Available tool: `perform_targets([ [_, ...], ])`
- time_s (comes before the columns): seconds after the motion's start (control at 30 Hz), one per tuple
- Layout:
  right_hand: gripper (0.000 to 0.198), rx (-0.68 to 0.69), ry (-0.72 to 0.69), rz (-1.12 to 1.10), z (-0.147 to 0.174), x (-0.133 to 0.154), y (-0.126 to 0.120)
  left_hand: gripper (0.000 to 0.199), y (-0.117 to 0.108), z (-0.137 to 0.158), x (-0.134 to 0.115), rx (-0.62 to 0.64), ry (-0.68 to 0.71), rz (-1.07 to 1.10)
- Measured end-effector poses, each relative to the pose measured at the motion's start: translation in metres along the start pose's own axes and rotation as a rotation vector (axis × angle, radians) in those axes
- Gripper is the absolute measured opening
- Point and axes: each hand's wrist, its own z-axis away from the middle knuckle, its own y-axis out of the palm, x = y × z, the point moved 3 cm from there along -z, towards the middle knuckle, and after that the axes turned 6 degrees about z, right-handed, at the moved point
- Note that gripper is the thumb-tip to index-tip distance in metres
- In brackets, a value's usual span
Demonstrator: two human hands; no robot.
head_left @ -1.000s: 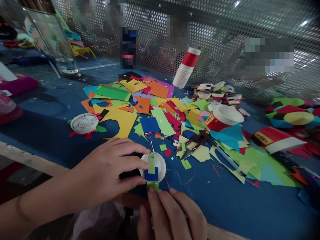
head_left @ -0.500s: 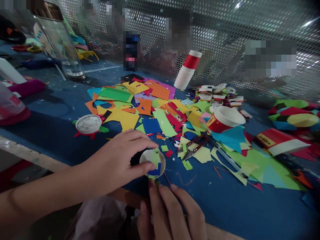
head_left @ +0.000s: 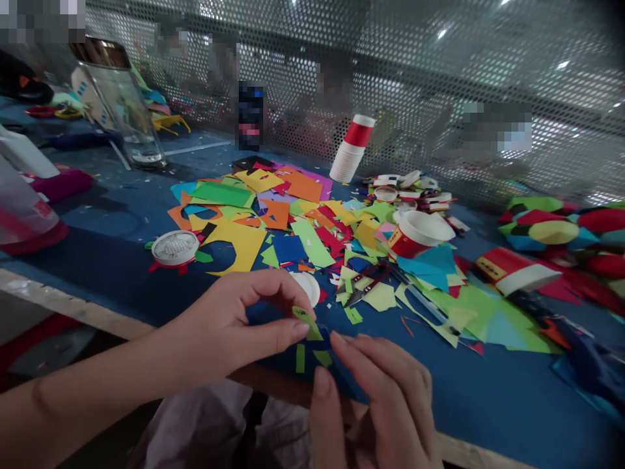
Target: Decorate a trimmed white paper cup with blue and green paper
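Strip, grn, marked end in L hand grip, R hand nearby

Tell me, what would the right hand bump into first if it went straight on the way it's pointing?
Ahead of the right hand is probably the green paper strip pinched in the left hand. Depth is hard to judge, so the blue piece next to it might come first.

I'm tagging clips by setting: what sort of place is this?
Likely a craft workspace: coloured paper scraps cover much of the blue tabletop, a stack of cups stands behind them, and the left hand pinches a green strip.
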Motion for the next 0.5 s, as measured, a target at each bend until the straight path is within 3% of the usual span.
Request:
perform_targets([
  [0.17,0.017,0.133,0.092,-0.155,-0.005,-0.008,-0.003,0.006,0.005,0.008,-0.001,0.007,0.001,0.06],
  [0.27,0.019,0.22,0.107,-0.246,-0.005,-0.012,-0.003,0.008,0.006,0.013,-0.002,0.01,0.07,0.058],
  [0.5,0.023,0.334,-0.042,-0.339,-0.013,-0.016,-0.014,0.006,-0.001,0.021,-0.029,0.074,0.721,-0.319],
])
